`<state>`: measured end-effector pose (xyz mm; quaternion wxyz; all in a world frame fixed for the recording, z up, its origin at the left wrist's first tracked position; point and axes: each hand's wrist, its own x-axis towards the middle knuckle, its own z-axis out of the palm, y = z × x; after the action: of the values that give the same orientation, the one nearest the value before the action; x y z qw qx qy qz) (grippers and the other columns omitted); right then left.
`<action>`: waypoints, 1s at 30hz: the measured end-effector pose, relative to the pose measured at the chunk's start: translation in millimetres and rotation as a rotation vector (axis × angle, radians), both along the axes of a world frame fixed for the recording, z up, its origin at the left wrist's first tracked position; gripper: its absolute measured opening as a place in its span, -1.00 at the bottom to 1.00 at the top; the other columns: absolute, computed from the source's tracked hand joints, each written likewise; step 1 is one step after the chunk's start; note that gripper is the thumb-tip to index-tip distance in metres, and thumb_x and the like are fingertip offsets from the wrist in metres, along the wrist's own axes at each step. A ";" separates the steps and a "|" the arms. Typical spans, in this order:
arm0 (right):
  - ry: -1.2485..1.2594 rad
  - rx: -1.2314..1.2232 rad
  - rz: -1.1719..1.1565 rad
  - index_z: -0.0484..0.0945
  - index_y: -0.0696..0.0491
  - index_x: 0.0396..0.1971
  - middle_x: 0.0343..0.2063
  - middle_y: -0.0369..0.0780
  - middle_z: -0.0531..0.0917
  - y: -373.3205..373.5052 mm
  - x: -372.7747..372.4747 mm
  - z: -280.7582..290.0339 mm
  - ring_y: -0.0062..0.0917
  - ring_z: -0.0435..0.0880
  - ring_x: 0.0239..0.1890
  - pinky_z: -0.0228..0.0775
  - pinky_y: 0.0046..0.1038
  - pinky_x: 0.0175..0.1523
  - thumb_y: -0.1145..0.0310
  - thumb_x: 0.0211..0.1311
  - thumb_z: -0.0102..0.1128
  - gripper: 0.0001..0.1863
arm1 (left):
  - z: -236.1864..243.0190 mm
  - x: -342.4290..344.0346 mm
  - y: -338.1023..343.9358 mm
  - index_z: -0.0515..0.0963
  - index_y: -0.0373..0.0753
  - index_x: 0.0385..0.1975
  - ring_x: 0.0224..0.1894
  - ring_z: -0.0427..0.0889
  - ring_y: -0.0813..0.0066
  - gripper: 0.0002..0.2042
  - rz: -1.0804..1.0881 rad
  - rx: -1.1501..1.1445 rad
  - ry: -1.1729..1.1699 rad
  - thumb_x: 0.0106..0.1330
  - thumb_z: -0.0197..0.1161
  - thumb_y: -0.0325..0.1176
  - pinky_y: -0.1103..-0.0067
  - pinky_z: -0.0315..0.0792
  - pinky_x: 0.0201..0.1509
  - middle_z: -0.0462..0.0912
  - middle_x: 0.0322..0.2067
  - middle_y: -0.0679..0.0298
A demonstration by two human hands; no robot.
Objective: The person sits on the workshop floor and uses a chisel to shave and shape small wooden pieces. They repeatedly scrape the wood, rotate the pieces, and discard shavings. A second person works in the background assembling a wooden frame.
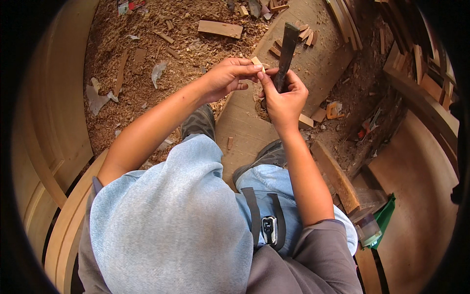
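My left hand pinches a small pale piece of wood between thumb and fingertips, out in front of my knees. Close beside it, my right hand is wrapped round a dark, flat metal blade that looks like a chisel and points up and away from me. The right thumb tip meets the lower end of the wood piece. Most of the tool's lower part is hidden behind my right hand. Both hands are above a brown board on the floor.
Wood shavings cover the floor at the left, with a wooden block among them. Several small wood pieces lie beyond my hands. At the right are a thick timber, a clear jar and stacked curved boards. Large panels stand at the left.
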<state>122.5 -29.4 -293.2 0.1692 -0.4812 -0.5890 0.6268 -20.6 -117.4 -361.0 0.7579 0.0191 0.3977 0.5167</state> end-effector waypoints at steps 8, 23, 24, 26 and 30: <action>-0.009 0.011 -0.023 0.60 0.18 -0.31 -0.57 -0.37 0.63 3.0 6.6 -8.3 -0.76 0.56 -0.61 0.37 -0.66 -0.54 0.47 0.22 0.42 -0.85 | -5.5 2.8 1.2 0.67 -0.12 -0.16 -0.09 0.59 0.72 -0.79 0.045 -0.042 0.154 0.42 0.29 -0.15 0.60 0.37 -0.07 0.69 -0.15 0.46; -0.029 -0.133 0.160 0.29 0.14 0.33 -0.58 -0.34 0.46 -3.7 43.8 -25.5 -0.69 0.46 -0.65 0.37 -0.60 -0.55 0.31 0.54 0.02 -0.54 | -20.5 13.8 7.9 0.67 -0.15 -0.39 -0.13 0.60 0.31 -0.87 -0.035 0.333 1.791 0.10 0.43 -0.33 0.37 0.41 -0.13 0.62 -0.28 0.31; -0.067 -0.154 0.169 0.30 0.14 0.33 -0.58 -0.35 0.46 -6.6 45.3 -26.1 -0.69 0.45 -0.65 0.37 -0.61 -0.55 0.31 0.55 0.00 -0.55 | -21.4 13.3 8.4 0.67 -0.14 -0.39 -0.13 0.59 0.32 -0.88 -0.062 0.325 1.807 0.10 0.43 -0.32 0.38 0.40 -0.14 0.62 -0.29 0.32; -0.077 -0.169 0.199 0.32 0.14 0.32 -0.58 -0.36 0.44 -13.8 48.9 -27.1 -0.70 0.44 -0.64 0.37 -0.61 -0.54 0.30 0.56 -0.02 -0.57 | -23.0 12.8 9.4 0.66 -0.15 -0.39 -0.15 0.58 0.32 -0.87 -0.054 0.370 1.843 0.11 0.43 -0.32 0.38 0.38 -0.16 0.61 -0.30 0.32; -0.062 -0.038 0.210 0.42 0.18 0.21 -0.67 -0.37 0.44 -27.8 54.6 -30.6 -0.71 0.45 -0.69 0.29 -0.57 -0.56 0.29 0.54 -0.03 -0.62 | -24.1 12.3 8.7 0.65 -0.16 -0.39 -0.18 0.56 0.31 -0.88 -0.067 0.388 1.827 0.12 0.41 -0.33 0.36 0.36 -0.17 0.57 -0.34 0.32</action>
<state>177.0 -57.2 -323.8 0.0748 -0.4391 -0.6291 0.6370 -8.3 -108.7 -385.1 0.1495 0.5557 0.7453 0.3368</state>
